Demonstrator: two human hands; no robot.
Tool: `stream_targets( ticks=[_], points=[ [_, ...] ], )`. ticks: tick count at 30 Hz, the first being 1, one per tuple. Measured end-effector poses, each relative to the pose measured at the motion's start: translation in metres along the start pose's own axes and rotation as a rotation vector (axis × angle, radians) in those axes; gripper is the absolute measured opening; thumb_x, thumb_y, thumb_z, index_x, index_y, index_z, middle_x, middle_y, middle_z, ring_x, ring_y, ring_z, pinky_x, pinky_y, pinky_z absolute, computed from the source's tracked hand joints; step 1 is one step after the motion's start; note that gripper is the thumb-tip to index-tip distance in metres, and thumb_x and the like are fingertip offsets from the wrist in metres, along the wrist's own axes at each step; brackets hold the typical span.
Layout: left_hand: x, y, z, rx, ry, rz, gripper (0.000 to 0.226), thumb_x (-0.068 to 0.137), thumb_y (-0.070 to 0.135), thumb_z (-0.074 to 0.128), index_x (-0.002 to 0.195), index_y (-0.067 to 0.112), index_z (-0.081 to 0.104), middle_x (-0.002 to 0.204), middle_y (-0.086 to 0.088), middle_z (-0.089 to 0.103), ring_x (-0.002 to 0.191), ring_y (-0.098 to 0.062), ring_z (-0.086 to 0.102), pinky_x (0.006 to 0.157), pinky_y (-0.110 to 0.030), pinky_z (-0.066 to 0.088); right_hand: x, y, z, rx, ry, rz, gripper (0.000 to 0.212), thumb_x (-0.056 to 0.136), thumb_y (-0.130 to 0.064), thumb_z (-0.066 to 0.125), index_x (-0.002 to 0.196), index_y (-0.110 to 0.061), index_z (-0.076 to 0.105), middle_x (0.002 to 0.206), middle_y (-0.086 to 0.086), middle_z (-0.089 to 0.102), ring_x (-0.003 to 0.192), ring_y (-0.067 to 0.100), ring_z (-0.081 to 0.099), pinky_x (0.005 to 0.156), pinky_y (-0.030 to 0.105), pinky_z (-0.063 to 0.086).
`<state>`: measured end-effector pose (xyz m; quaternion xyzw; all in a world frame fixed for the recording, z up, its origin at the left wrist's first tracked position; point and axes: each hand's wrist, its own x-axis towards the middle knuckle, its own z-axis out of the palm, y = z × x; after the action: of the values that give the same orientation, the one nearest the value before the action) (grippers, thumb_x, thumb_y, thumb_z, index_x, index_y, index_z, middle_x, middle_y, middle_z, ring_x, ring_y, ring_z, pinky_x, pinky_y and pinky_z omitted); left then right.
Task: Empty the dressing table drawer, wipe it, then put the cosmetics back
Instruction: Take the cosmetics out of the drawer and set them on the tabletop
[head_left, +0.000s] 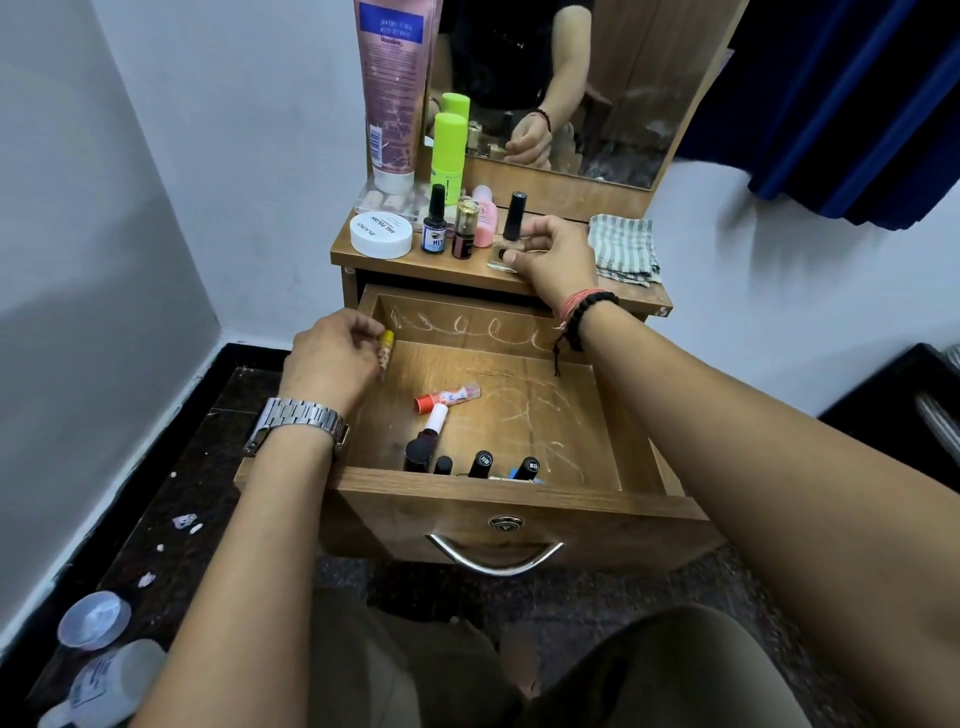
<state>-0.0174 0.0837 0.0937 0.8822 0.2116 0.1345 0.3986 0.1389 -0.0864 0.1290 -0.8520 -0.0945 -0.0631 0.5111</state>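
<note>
In the open drawer lie an orange tube and some dark bottles; the left hand pinches a yellow-capped tube at its left wall, while the right hand grips a nail polish bottle on the tabletop

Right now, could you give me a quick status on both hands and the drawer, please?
Left hand pinching yellow-capped tube at drawer edge. Right hand gripping nail polish bottle on tabletop. Several cosmetics left in drawer; nothing blocking.
</note>
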Motion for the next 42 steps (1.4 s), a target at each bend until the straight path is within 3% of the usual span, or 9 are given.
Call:
stream_targets(
  ticks=[11, 13, 16, 18, 23, 29, 35, 39, 42],
  points=[
    [0.003, -0.003, 0.002, 0.009, -0.002, 0.001, 0.021, 0.093, 0.010, 0.050, 0.106, 0.017, 0.066, 0.109, -0.004, 0.068, 0.099, -0.022, 0.062, 0.083, -0.030, 0.046, 0.010, -0.002, 0.010, -0.049, 0.014, 0.043, 0.041, 0.068, -0.007, 0.083, 0.079, -0.032, 0.052, 0.081, -0.011, 0.062, 0.093, 0.019, 0.066, 0.092, 0.045, 0.052],
    [0.003, -0.004, 0.002, 0.012, -0.001, 0.003, 0.021, 0.093, 0.009, 0.050, 0.105, 0.017, 0.066, 0.109, -0.004, 0.069, 0.100, -0.023, 0.062, 0.085, -0.031, 0.047, 0.006, -0.004, 0.010, -0.067, 0.021, 0.054, 0.044, 0.069, -0.006, 0.081, 0.089, -0.032, 0.053, 0.093, -0.010, 0.062, 0.097, 0.016, 0.062, 0.097, 0.046, 0.048],
    [0.002, -0.004, 0.003, 0.018, 0.008, 0.003, 0.022, 0.092, 0.009, 0.050, 0.104, 0.018, 0.066, 0.108, -0.004, 0.069, 0.099, -0.024, 0.063, 0.087, -0.034, 0.050, -0.014, -0.013, 0.000, -0.151, 0.035, 0.034, 0.059, 0.073, -0.012, 0.078, 0.123, -0.029, 0.050, 0.129, -0.006, 0.053, 0.119, 0.015, 0.050, 0.105, 0.044, 0.039],
    [0.002, -0.004, 0.003, 0.032, 0.011, 0.009, 0.022, 0.092, 0.008, 0.050, 0.104, 0.018, 0.066, 0.108, -0.004, 0.069, 0.099, -0.024, 0.063, 0.088, -0.035, 0.051, -0.041, -0.022, -0.013, -0.083, 0.038, 0.004, 0.062, 0.077, -0.011, 0.076, 0.130, -0.027, 0.047, 0.136, -0.007, 0.049, 0.122, 0.013, 0.047, 0.105, 0.040, 0.040],
    [0.003, -0.003, 0.009, 0.073, -0.033, 0.049, 0.024, 0.091, 0.008, 0.052, 0.106, 0.021, 0.064, 0.108, -0.002, 0.068, 0.100, -0.023, 0.063, 0.091, -0.039, 0.052, -0.131, -0.010, -0.044, 0.231, -0.006, 0.046, 0.041, 0.085, -0.009, 0.069, 0.119, -0.027, 0.058, 0.124, -0.011, 0.057, 0.110, 0.003, 0.053, 0.095, 0.025, 0.048],
    [-0.002, 0.000, 0.018, 0.264, -0.197, 0.207, 0.028, 0.091, 0.007, 0.053, 0.114, 0.021, 0.062, 0.108, 0.002, 0.067, 0.102, -0.017, 0.062, 0.093, -0.033, 0.050, -0.171, 0.031, -0.065, 0.287, 0.115, 0.025, 0.032, 0.089, -0.002, 0.060, 0.103, -0.030, 0.065, 0.108, -0.012, 0.068, 0.096, -0.002, 0.062, 0.082, 0.012, 0.048],
    [-0.001, 0.016, 0.036, 0.613, -0.392, 0.288, 0.028, 0.091, 0.033, 0.055, 0.118, 0.030, 0.059, 0.116, 0.002, 0.067, 0.104, -0.021, 0.062, 0.089, -0.039, 0.053, -0.161, 0.043, -0.069, 0.289, -0.045, 0.097, 0.026, 0.089, -0.005, 0.062, 0.102, -0.027, 0.063, 0.106, -0.007, 0.067, 0.099, 0.001, 0.062, 0.094, 0.023, 0.050],
    [0.012, 0.042, 0.056, 0.803, -0.480, 0.330, 0.044, 0.088, 0.054, 0.054, 0.122, 0.025, 0.056, 0.116, 0.000, 0.064, 0.105, -0.025, 0.061, 0.086, -0.035, 0.052, -0.158, 0.043, -0.062, 0.195, -0.108, 0.104, 0.022, 0.087, -0.012, 0.063, 0.104, -0.027, 0.065, 0.102, -0.012, 0.067, 0.097, 0.002, 0.062, 0.091, 0.024, 0.050],
    [0.014, 0.052, 0.076, 0.946, -0.532, 0.394, 0.035, 0.092, 0.044, 0.053, 0.122, 0.026, 0.054, 0.118, -0.005, 0.062, 0.100, -0.025, 0.062, 0.074, -0.031, 0.049, -0.161, 0.041, -0.060, 0.095, -0.132, 0.075, 0.019, 0.087, -0.016, 0.063, 0.102, -0.029, 0.064, 0.097, -0.017, 0.065, 0.091, 0.000, 0.062, 0.083, 0.019, 0.048]
  ],
)
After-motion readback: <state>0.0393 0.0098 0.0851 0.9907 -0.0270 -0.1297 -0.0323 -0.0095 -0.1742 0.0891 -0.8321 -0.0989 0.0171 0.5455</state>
